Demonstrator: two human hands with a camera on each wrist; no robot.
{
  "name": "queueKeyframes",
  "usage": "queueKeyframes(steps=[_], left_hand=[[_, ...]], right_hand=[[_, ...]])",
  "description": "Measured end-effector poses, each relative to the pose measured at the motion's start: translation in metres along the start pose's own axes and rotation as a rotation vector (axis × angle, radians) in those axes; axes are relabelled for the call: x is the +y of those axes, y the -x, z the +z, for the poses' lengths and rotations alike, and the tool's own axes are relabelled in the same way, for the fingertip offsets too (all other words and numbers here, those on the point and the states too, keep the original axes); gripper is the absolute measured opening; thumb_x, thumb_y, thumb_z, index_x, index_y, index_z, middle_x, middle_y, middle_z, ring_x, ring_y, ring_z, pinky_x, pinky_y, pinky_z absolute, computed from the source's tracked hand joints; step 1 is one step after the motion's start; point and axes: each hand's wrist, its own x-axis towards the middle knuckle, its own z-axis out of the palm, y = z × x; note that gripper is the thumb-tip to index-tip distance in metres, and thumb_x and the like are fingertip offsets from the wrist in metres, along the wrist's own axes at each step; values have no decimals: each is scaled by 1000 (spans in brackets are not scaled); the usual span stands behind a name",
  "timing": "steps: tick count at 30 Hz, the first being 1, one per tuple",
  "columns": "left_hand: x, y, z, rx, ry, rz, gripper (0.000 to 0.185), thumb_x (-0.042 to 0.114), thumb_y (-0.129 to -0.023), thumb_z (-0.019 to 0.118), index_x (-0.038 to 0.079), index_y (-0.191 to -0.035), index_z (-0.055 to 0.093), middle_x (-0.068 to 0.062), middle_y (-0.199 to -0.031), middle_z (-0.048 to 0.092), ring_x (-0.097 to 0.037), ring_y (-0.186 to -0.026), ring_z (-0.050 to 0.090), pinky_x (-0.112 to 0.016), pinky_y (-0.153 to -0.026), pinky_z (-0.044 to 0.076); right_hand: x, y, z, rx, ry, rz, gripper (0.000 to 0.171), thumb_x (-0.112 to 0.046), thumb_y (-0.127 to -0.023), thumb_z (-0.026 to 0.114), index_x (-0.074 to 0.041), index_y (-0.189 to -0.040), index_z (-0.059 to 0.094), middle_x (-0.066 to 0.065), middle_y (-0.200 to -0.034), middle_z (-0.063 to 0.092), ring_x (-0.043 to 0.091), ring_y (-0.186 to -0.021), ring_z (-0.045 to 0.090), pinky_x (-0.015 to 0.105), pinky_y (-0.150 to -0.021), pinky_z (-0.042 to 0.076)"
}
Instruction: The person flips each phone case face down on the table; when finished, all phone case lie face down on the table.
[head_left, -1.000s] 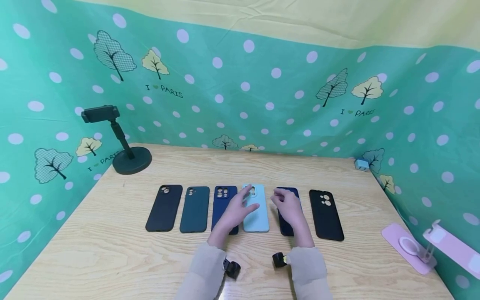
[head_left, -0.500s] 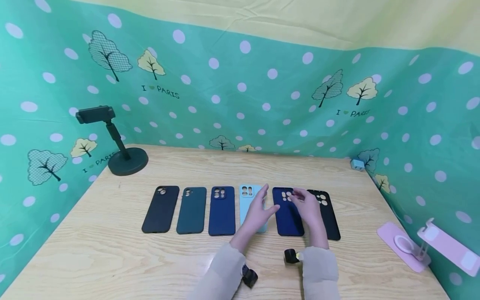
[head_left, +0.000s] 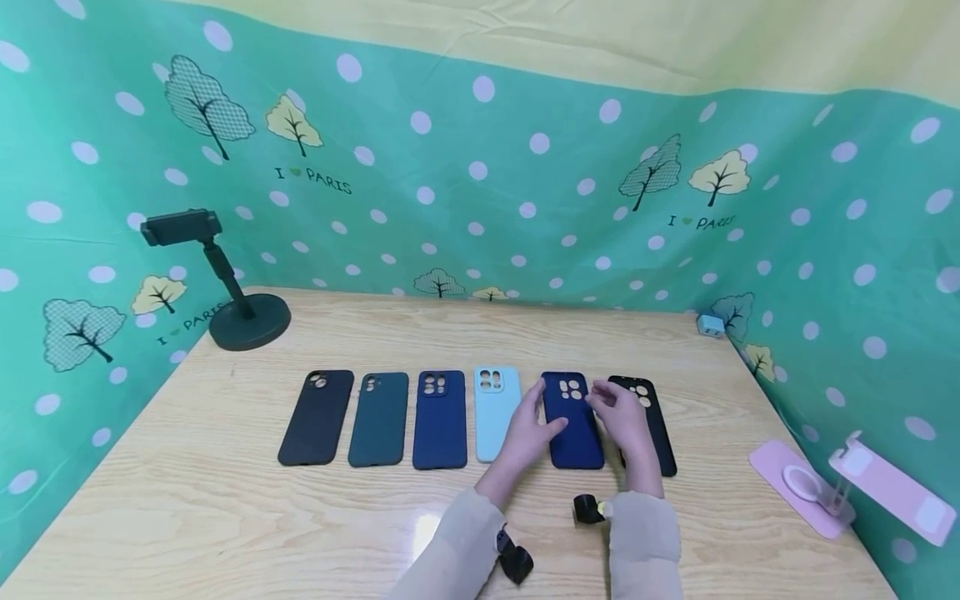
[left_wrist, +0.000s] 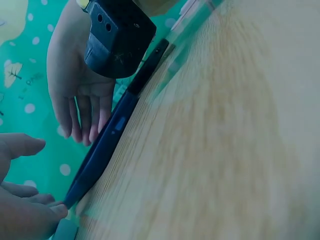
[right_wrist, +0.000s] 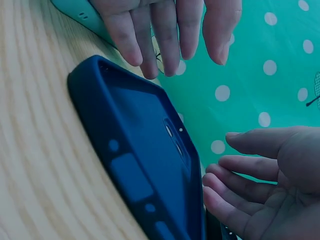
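navy case: the dark navy phone case point(head_left: 573, 421) lies flat on the tabletop point(head_left: 225, 500), fifth in a row of six, camera holes facing away from the person
left hand: left hand point(head_left: 528, 429) sits at its left edge, fingers point(right_wrist: 165, 35) straight and loosely spread, gripping nothing
right hand: right hand point(head_left: 622, 417) is at the right edge, fingers point(right_wrist: 225, 197) relaxed, slightly curled, not pinching
neighbours: light blue case point(head_left: 495, 412) just left, black case point(head_left: 660, 433) just right and partly hidden by the right hand
further off: dark phone stand point(head_left: 240, 308) at the back left, pink holder point(head_left: 825, 492) at the far right

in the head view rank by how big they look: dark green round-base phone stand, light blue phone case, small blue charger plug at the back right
1. Dark green round-base phone stand
2. Light blue phone case
3. Small blue charger plug; it lies farthest back.
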Motion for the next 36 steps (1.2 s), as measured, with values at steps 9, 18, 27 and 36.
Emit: queueKeyframes(steps=[9,18,27,36], left_hand=[[1,0,2,0,-46,-42,73,9,-91,63,-4,-151,23,-27,-153,31,-39,-142,33,-49,-115,34],[-4,-3,8,8,50,-46,72,4,-91,60,-5,-151,21,-27,-154,30,-39,-144,30,-48,-118,30],[-8,-4,13,45,191,-56,64,-10,-92,48,-9,-149,21,-30,-154,27,-41,-144,29,-47,-119,28],[-10,-3,13,29,289,-112,58,-14,-92,43,-12,-147,24,-32,-149,33,-42,-140,36,-46,-114,36]], right_hand=[[3,-3,0,-28,32,-18,44,-15,-97,55,5,-136,51,26,-131,58,39,-121,57,49,-100,49],[3,-5,1,-21,51,-11,42,-13,-96,56,5,-134,53,26,-128,60,39,-117,59,45,-92,54],[5,-3,1,-34,37,-3,41,-11,-96,56,5,-134,53,27,-127,61,39,-114,61,42,-89,56],[9,-3,1,-38,30,9,40,-11,-97,54,4,-134,53,25,-127,61,38,-114,61,43,-89,55]])
